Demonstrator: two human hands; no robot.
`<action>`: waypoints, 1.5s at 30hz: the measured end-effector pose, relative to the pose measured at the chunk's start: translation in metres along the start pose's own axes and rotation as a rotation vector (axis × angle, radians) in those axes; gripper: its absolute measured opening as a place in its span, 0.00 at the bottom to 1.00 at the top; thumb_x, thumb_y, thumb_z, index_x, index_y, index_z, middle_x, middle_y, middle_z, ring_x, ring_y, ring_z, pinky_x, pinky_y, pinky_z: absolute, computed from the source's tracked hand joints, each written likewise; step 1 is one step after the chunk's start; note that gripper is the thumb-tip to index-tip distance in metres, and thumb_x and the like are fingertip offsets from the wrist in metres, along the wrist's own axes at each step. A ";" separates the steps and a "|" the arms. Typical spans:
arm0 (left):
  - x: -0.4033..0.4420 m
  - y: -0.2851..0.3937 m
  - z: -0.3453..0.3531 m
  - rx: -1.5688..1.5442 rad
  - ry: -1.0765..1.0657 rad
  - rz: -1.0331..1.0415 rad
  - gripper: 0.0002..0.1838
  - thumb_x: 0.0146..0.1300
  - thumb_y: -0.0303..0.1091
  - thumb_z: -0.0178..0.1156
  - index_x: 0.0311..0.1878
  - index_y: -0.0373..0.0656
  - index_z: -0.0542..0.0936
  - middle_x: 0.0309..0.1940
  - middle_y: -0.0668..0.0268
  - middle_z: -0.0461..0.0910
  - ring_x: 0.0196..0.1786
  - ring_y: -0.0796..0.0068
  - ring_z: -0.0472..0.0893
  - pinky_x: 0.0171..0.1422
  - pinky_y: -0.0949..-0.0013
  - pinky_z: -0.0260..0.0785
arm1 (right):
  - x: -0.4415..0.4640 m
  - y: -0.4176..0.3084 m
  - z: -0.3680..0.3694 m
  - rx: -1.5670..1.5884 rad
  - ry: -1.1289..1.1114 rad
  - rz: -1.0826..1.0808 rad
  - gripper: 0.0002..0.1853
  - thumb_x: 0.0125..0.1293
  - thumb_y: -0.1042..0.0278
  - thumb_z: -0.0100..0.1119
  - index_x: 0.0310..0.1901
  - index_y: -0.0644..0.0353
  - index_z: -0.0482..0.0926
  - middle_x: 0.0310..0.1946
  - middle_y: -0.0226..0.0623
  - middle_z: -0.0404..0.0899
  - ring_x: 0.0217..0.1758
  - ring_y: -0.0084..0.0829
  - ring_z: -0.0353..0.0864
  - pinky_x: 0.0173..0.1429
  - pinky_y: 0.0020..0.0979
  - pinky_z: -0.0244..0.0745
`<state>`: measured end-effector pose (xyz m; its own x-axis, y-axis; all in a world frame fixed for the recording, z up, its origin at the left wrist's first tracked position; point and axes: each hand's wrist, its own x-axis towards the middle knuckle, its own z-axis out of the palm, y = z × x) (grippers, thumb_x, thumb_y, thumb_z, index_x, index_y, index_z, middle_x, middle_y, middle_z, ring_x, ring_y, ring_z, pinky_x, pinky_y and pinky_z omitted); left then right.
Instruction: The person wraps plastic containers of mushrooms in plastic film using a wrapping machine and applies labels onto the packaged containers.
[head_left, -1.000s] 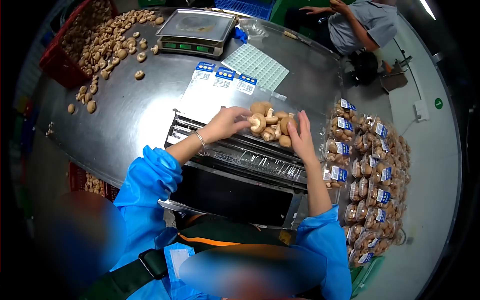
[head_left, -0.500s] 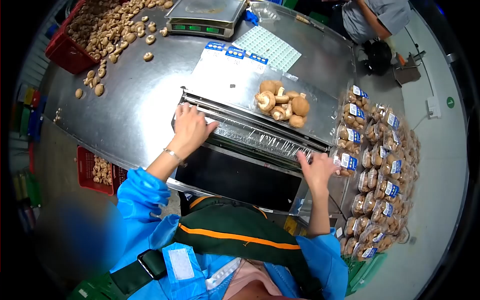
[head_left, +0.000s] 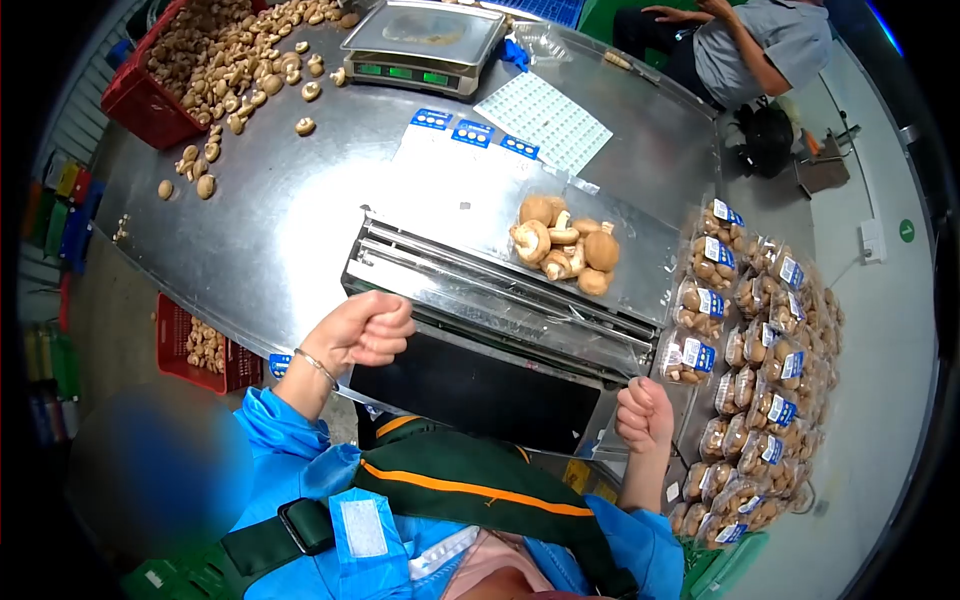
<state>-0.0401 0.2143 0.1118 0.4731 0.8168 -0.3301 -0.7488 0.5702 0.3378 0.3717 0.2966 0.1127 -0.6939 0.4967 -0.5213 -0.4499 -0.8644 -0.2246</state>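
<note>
My left hand (head_left: 367,330) is closed in a fist at the left front of the film wrapping machine (head_left: 480,290). My right hand (head_left: 645,413) is also closed, at the machine's right front corner. Both fists grip the edge of clear cling film (head_left: 600,345), which is hard to see but glints near the right end of the rollers. Between the hands lies the machine's black plate (head_left: 470,385). Beyond the rollers a clear tray of mushrooms (head_left: 566,243) stands unwrapped on the metal top.
Wrapped mushroom packs (head_left: 765,360) are stacked at the right. Further back are a scale (head_left: 425,50), a label sheet (head_left: 543,122) and blue labels (head_left: 472,133). Loose mushrooms spill from a red crate (head_left: 150,95). Another person (head_left: 755,50) sits at the back right.
Both hands have drawn back from the rollers toward my body, and their spread fingers have closed into fists, drawing the film along. The mushroom tray has stayed in place.
</note>
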 end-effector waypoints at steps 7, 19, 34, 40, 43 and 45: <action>-0.026 0.047 0.047 0.875 -0.004 0.384 0.15 0.64 0.31 0.46 0.23 0.36 0.72 0.20 0.61 0.74 0.24 0.69 0.75 0.29 0.71 0.68 | 0.010 -0.026 0.002 -0.144 -0.157 -0.072 0.20 0.66 0.67 0.38 0.14 0.58 0.58 0.09 0.29 0.55 0.07 0.17 0.49 0.06 0.18 0.47; 0.076 0.028 0.004 2.398 -0.097 0.517 0.16 0.50 0.32 0.61 0.44 0.44 0.78 0.42 0.65 0.73 0.46 0.64 0.70 0.52 0.64 0.60 | 0.025 -0.025 0.008 -0.236 0.064 -0.204 0.19 0.68 0.61 0.37 0.18 0.57 0.59 0.12 0.27 0.56 0.10 0.18 0.53 0.09 0.19 0.52; 0.060 0.063 -0.007 2.599 -0.218 0.446 0.15 0.50 0.27 0.56 0.44 0.47 0.78 0.39 0.68 0.75 0.47 0.69 0.70 0.52 0.67 0.63 | 0.033 -0.026 0.018 -0.274 0.123 -0.232 0.16 0.67 0.60 0.43 0.24 0.61 0.68 0.15 0.26 0.58 0.12 0.17 0.55 0.12 0.18 0.50; 0.069 0.062 -0.028 2.326 -0.278 0.641 0.10 0.55 0.30 0.56 0.41 0.46 0.77 0.36 0.65 0.75 0.41 0.65 0.74 0.48 0.66 0.67 | 0.037 -0.027 0.024 -0.278 0.139 -0.216 0.17 0.67 0.61 0.43 0.23 0.62 0.69 0.15 0.26 0.59 0.13 0.17 0.55 0.12 0.18 0.50; 0.067 0.055 -0.031 2.101 -0.025 0.702 0.06 0.59 0.30 0.54 0.39 0.42 0.74 0.28 0.65 0.76 0.34 0.69 0.77 0.37 0.69 0.70 | 0.033 -0.025 0.021 -0.353 0.139 -0.215 0.17 0.66 0.62 0.43 0.22 0.63 0.69 0.15 0.28 0.60 0.14 0.20 0.57 0.15 0.21 0.54; 0.056 0.055 -0.014 1.737 0.228 0.503 0.06 0.62 0.31 0.52 0.39 0.41 0.74 0.24 0.67 0.76 0.29 0.74 0.77 0.33 0.72 0.70 | 0.029 -0.020 0.015 -0.450 0.126 -0.234 0.17 0.64 0.63 0.43 0.21 0.64 0.69 0.16 0.33 0.62 0.17 0.25 0.62 0.20 0.26 0.66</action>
<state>-0.0614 0.2900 0.0999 0.2037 0.9786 0.0308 0.5645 -0.1431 0.8129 0.3517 0.3298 0.1146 -0.5187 0.6910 -0.5034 -0.2794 -0.6936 -0.6640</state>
